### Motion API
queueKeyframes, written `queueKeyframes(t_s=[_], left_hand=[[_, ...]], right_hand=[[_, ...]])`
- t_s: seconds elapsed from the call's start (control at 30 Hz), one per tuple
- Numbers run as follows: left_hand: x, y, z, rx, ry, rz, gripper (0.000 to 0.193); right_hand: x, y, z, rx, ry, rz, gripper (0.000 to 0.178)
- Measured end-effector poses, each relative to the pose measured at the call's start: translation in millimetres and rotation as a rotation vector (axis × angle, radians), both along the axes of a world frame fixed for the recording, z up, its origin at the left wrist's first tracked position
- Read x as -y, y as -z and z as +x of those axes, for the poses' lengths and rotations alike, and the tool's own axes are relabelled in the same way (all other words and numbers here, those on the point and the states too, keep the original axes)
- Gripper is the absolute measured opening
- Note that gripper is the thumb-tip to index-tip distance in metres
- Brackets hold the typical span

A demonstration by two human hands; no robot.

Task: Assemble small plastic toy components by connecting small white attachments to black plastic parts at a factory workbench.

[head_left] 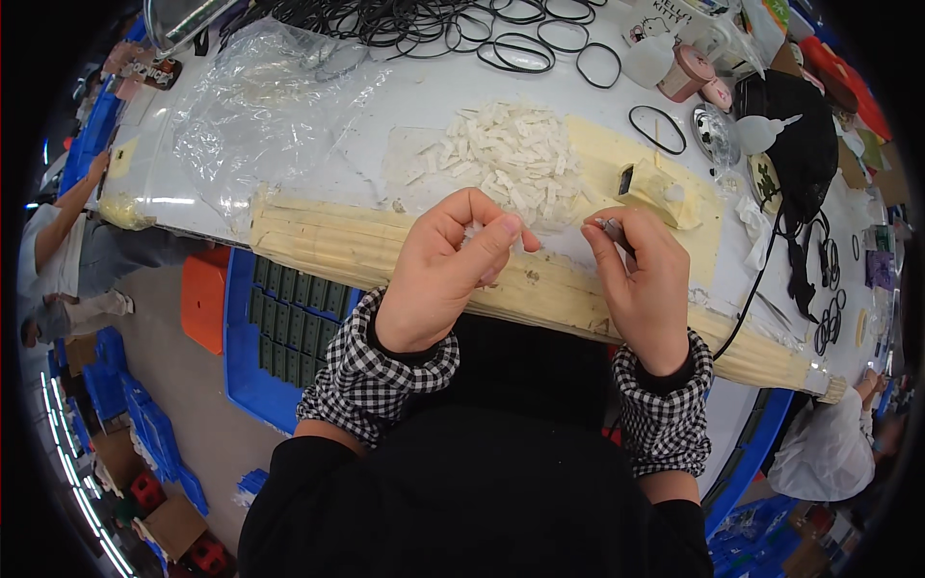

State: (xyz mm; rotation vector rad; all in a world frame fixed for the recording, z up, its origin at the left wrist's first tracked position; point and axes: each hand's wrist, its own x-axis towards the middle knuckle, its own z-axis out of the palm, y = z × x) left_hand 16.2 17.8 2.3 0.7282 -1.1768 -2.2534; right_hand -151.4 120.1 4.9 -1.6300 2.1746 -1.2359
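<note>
Your left hand pinches a small white plastic piece, fingers curled shut, raised just beside your right hand, which grips a thin dark metal tool pointed toward it. The heap of white plastic pieces lies just beyond, within reach.

A white counter with yellowed tape along its near edge carries a heap of small white plastic pieces, a crumpled clear plastic bag, black rubber rings and a glue bottle.
</note>
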Motion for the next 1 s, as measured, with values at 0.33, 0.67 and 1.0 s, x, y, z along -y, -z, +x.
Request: queueKeyframes(t_s=[0.33, 0.67, 1.0], left_hand=[[6, -2, 0, -0.111, -0.128, 0.182, 0.015], [-6, 5, -7, -0.023, -0.007, 0.092, 0.016], [-5, 9, -5, -0.196, 0.068, 0.092, 0.012]], right_hand=[[10, 9, 11, -0.211, -0.054, 0.106, 0.010], [8, -19, 22, 0.291, -0.105, 0.001, 0.007], [4, -23, 20, 0.670, -0.163, 0.148, 0.011]])
